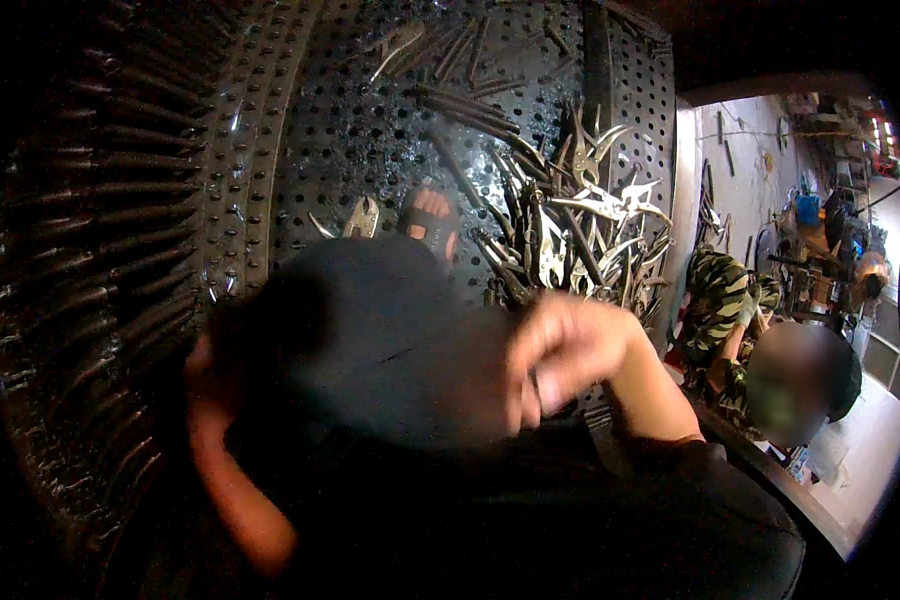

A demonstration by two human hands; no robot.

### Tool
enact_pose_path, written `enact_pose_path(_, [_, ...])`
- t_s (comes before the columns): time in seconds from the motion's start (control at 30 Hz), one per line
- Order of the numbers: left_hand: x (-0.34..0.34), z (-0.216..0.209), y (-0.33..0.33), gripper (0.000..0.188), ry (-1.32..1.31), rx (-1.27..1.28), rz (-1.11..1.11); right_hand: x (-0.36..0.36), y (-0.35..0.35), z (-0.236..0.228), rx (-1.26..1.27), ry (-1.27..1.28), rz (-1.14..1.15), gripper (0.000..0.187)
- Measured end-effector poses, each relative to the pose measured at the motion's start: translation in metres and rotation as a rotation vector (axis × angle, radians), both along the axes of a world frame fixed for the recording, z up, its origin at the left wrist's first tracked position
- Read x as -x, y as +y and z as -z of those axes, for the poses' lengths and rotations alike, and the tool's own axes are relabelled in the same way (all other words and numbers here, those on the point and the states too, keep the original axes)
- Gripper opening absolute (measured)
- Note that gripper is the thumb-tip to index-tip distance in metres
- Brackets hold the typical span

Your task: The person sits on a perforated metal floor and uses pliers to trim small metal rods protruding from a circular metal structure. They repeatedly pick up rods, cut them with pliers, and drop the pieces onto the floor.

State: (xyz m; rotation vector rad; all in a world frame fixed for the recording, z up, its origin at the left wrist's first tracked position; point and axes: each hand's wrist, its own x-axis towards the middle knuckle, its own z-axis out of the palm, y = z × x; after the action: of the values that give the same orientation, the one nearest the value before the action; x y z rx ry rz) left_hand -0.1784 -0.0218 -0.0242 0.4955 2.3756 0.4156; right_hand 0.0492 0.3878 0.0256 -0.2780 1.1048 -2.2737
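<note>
A dark, rounded, cloth-like thing that looks like a cap (370, 335) fills the middle of the view, blurred and close. My right hand (565, 345) is at its right edge, fingers curled and smeared by motion; it seems to grip the cap there. At the left edge of the cap is my left hand (202, 385), mostly in shadow, its fingers hidden. Just beyond the cap, a sandalled foot (432, 220) rests on the perforated metal surface (340, 150). Near that foot lies a pair of locking pliers (362, 217).
A heap of locking pliers (590, 215) lies at the right, with dark rods (467, 112) farther off. Rows of dark metal parts (135, 190) line the left. Another person in camouflage clothing (715, 300) sits at the far right, before a cluttered work area.
</note>
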Motion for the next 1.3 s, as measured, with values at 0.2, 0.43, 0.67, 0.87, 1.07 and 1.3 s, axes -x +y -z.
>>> enact_pose_path(0.2, [-0.001, -0.080, 0.030, 0.058, 0.111, -0.024, 0.121, -0.036, -0.023, 0.209, -1.361, -0.242, -0.262, 0.043])
enact_pose_path(0.43, [0.000, -0.107, 0.023, 0.071, 0.059, 0.131, 0.032, -0.082, -0.075, 0.314, -1.204, -0.031, -0.600, 0.032])
enact_pose_path(0.67, [0.009, -0.112, 0.038, 0.072, -0.027, 0.062, -0.064, -0.109, -0.043, 0.305, -1.119, -0.215, -0.599, 0.031])
enact_pose_path(0.87, [0.051, -0.103, 0.050, 0.067, -0.118, 0.077, -0.014, -0.121, -0.018, 0.292, -1.113, -0.333, -0.576, 0.030])
enact_pose_path(1.07, [0.104, -0.084, 0.060, 0.068, -0.295, 0.042, -0.070, -0.105, -0.008, 0.284, -1.106, -0.424, -0.512, 0.029])
enact_pose_path(1.3, [0.122, -0.078, 0.089, 0.066, -0.172, 0.061, -0.099, -0.083, 0.001, 0.276, -1.149, -0.456, -0.448, 0.028])
